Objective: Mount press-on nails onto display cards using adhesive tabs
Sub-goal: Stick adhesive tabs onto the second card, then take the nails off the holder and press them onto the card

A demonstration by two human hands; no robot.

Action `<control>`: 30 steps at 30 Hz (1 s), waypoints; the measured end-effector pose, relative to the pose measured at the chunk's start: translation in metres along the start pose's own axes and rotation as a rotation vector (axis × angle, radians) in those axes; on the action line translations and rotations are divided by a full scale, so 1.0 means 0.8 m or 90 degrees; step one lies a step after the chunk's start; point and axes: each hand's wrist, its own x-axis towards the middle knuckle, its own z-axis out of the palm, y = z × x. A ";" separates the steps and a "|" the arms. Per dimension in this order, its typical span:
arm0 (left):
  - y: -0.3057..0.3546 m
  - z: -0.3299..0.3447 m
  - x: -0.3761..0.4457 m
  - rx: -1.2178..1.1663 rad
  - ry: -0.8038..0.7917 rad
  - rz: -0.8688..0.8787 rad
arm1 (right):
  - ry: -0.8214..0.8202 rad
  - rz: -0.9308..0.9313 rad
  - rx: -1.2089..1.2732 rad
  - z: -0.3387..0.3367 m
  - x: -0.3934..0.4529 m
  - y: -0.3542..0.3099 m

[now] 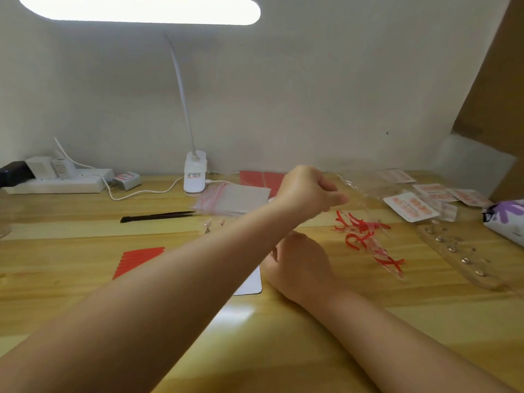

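My left hand (309, 191) reaches across the desk to the right, with its fingers curled round a blurred piece of clear film (354, 184). Below it my right hand (297, 265) rests on the desk at the edge of a white display card (251, 282); my left forearm hides its fingers. Finished cards with pink nails (411, 207) lie at the right. A clear curved holder (453, 248) carries several nails. A few loose nails (212, 224) lie near black tweezers (158, 216). A stack of red adhesive strips (139, 259) is at the left.
A heap of peeled red liners (365, 236) lies right of my hands. Zip bags (232, 198) and red sheets (263, 178) sit behind, by the lamp base (194, 173). A power strip (56, 181) is back left; a purple-printed white pack (504, 217) and cardboard stand at the right.
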 end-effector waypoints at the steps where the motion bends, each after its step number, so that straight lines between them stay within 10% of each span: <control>1: 0.002 0.011 0.002 0.012 -0.028 -0.007 | -0.025 -0.003 -0.007 0.000 -0.001 0.002; 7: -0.005 0.032 0.005 0.056 -0.055 0.018 | -0.111 -0.033 -0.094 0.001 0.002 0.005; 20: -0.079 -0.123 -0.083 0.025 0.323 0.037 | 0.017 0.072 0.062 0.008 0.013 0.008; 30: -0.164 -0.129 -0.120 0.244 0.163 -0.179 | 0.011 0.124 0.026 0.008 0.023 0.022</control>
